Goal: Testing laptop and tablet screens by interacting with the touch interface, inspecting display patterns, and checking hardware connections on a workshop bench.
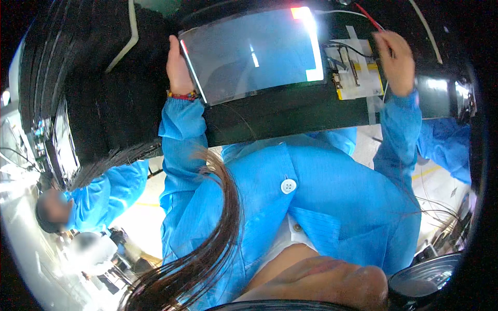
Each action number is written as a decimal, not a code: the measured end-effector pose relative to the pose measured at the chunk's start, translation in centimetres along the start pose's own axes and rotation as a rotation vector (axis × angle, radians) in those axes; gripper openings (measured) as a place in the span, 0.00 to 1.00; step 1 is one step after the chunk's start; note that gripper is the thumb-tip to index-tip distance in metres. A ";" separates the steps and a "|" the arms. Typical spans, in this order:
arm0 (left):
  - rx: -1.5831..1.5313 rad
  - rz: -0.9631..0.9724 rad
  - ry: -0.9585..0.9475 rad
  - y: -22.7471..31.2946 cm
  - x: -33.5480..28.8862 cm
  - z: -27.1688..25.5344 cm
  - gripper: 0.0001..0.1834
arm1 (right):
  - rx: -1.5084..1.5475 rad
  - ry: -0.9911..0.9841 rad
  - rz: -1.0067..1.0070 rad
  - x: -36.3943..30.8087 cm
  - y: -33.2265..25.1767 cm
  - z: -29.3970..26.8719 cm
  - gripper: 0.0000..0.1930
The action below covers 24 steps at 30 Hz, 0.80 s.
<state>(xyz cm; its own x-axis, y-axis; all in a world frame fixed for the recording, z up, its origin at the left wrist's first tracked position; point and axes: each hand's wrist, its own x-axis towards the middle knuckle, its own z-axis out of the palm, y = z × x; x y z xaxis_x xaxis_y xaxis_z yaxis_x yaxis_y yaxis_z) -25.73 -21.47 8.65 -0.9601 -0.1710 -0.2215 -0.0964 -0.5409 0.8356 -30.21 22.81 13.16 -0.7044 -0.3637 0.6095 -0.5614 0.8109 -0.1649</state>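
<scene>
A flat display panel (233,62) lies on the black work surface (233,127), grey across its middle with bright light strips along its right side. My left hand (179,67) rests along the panel's left edge, fingers stretched out. To the right of the panel, a small circuit assembly (358,75) with a yellow-edged part, thin boards and a dark cable is fixed by pale tape. Just beyond its right side, my right hand (397,62) has its fingers curled together. A red wire (369,16) runs to its fingertips; what they hold is hidden.
A white cable (334,12) runs behind the panel. Pale strips (134,26) cross the dark surface at the far left and far right. A person in blue (106,199) is at the left, and another blue sleeve (446,147) shows at the right.
</scene>
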 end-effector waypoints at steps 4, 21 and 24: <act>-0.012 -0.003 -0.002 -0.3 0.6 -1.1 0.28 | -0.464 -0.011 0.160 -5.6 5.0 -2.2 0.12; 0.027 -0.024 0.048 0.4 -0.8 1.0 0.28 | -0.303 0.063 0.253 -6.2 0.4 -2.6 0.17; 0.013 -0.016 0.068 0.2 -0.7 -0.4 0.28 | -0.094 -0.082 0.062 -4.3 -7.4 -1.9 0.20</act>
<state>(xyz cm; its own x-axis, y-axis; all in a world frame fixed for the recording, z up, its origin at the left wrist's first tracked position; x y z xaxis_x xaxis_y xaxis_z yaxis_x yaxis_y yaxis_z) -25.02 -21.82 8.78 -0.9385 -0.2181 -0.2675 -0.1149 -0.5334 0.8380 -22.27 19.24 13.21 -0.7718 -0.3443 0.5345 -0.4750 0.8711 -0.1247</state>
